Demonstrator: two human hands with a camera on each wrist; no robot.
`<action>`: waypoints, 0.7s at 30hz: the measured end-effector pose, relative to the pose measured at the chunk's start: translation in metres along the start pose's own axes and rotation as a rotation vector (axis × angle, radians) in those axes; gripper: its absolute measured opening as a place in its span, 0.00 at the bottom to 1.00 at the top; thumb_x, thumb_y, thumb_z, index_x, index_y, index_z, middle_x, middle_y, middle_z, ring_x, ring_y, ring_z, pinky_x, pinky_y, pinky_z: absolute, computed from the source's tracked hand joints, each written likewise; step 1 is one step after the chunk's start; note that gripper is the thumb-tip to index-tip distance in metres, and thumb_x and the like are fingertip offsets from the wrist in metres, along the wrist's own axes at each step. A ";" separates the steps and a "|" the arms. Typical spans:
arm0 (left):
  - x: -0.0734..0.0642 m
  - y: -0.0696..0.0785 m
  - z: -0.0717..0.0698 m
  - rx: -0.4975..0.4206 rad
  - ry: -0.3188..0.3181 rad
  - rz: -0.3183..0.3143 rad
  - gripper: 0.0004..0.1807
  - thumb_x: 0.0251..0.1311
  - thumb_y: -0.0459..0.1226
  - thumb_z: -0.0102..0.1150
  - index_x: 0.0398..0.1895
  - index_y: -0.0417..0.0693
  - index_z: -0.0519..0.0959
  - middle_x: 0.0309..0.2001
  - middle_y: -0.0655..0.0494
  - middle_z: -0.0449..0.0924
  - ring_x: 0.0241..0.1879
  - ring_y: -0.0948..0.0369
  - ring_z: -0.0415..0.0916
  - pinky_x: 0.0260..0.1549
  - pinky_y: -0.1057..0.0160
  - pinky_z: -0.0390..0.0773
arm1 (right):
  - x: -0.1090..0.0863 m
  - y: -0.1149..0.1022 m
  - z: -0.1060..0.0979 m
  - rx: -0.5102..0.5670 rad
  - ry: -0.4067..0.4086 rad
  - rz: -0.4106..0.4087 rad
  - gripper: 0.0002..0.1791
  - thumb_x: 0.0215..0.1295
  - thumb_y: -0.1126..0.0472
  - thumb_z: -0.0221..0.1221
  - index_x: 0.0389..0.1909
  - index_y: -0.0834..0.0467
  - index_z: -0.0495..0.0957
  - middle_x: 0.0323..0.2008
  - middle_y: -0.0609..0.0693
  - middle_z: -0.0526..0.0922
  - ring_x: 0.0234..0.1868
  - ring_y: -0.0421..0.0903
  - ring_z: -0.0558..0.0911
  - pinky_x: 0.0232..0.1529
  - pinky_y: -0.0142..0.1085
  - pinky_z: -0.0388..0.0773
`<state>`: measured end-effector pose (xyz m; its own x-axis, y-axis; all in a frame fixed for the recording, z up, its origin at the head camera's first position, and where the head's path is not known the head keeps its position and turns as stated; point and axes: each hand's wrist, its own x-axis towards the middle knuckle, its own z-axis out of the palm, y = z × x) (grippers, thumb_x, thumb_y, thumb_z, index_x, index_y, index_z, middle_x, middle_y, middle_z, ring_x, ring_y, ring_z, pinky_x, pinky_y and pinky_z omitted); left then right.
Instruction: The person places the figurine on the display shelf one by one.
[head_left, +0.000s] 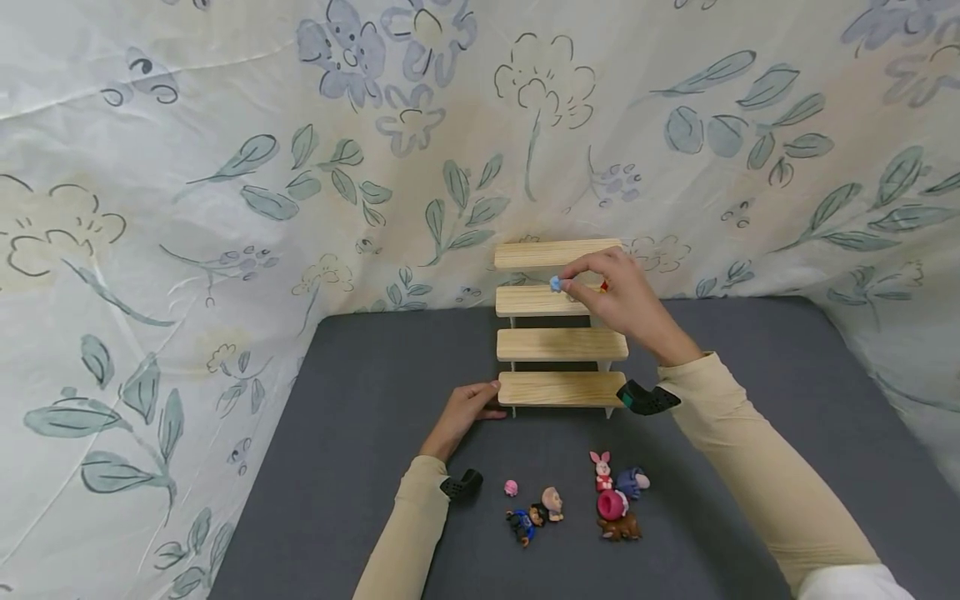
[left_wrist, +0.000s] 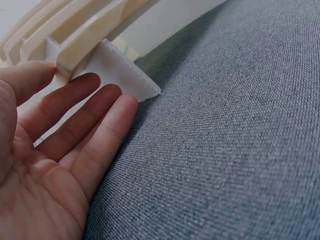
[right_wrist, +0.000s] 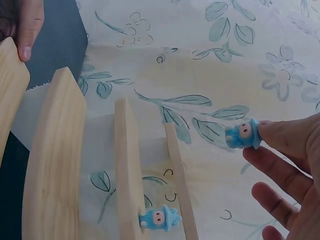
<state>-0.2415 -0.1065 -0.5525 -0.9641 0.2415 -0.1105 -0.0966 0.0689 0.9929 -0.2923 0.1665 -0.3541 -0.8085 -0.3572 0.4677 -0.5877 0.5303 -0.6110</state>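
Observation:
My right hand (head_left: 618,296) pinches a small light-blue figurine with a hat (right_wrist: 243,134) between thumb and forefinger. It is held in front of the upper part of a stepped wooden shelf (head_left: 562,344) with several planks on white supports. A similar blue figurine (right_wrist: 160,218) stands on the plank second from the top, mostly hidden by my right hand in the head view. My left hand (head_left: 467,414) holds the left end of the lowest plank (left_wrist: 67,62), thumb and forefinger at its two sides. The other fingers lie beside the white support (left_wrist: 122,72).
On the grey cloth (head_left: 390,375) in front lie a pink ball-like piece (head_left: 511,487), a blue-clad figurine (head_left: 522,525), a pale figure (head_left: 552,500), a pink rabbit-eared figurine (head_left: 602,472), a blue-grey figure (head_left: 632,482), a magenta piece (head_left: 611,505) and a brown animal (head_left: 620,527). Floral fabric (head_left: 442,150) hangs behind the shelf.

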 end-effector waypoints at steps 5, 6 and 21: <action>0.001 -0.001 0.000 -0.004 -0.005 -0.009 0.27 0.72 0.53 0.56 0.55 0.39 0.84 0.56 0.42 0.83 0.51 0.56 0.85 0.50 0.58 0.87 | 0.007 0.003 0.001 -0.026 -0.004 0.030 0.08 0.69 0.57 0.65 0.45 0.55 0.87 0.48 0.55 0.86 0.57 0.55 0.73 0.67 0.59 0.57; 0.002 -0.002 -0.001 -0.005 -0.005 -0.009 0.27 0.72 0.53 0.56 0.55 0.39 0.84 0.56 0.41 0.83 0.51 0.56 0.85 0.50 0.58 0.87 | 0.009 0.004 0.002 -0.025 -0.006 0.037 0.08 0.70 0.57 0.65 0.45 0.55 0.87 0.48 0.55 0.86 0.57 0.55 0.73 0.66 0.59 0.59; 0.003 -0.001 -0.001 0.002 -0.002 -0.008 0.27 0.74 0.51 0.55 0.59 0.37 0.81 0.57 0.39 0.83 0.51 0.55 0.86 0.50 0.58 0.87 | 0.027 0.013 0.008 0.008 -0.092 0.202 0.12 0.72 0.52 0.62 0.47 0.54 0.86 0.54 0.53 0.82 0.63 0.55 0.73 0.65 0.60 0.70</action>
<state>-0.2443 -0.1067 -0.5542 -0.9627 0.2433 -0.1186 -0.1038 0.0729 0.9919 -0.3217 0.1580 -0.3544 -0.9090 -0.3130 0.2752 -0.4133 0.5921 -0.6918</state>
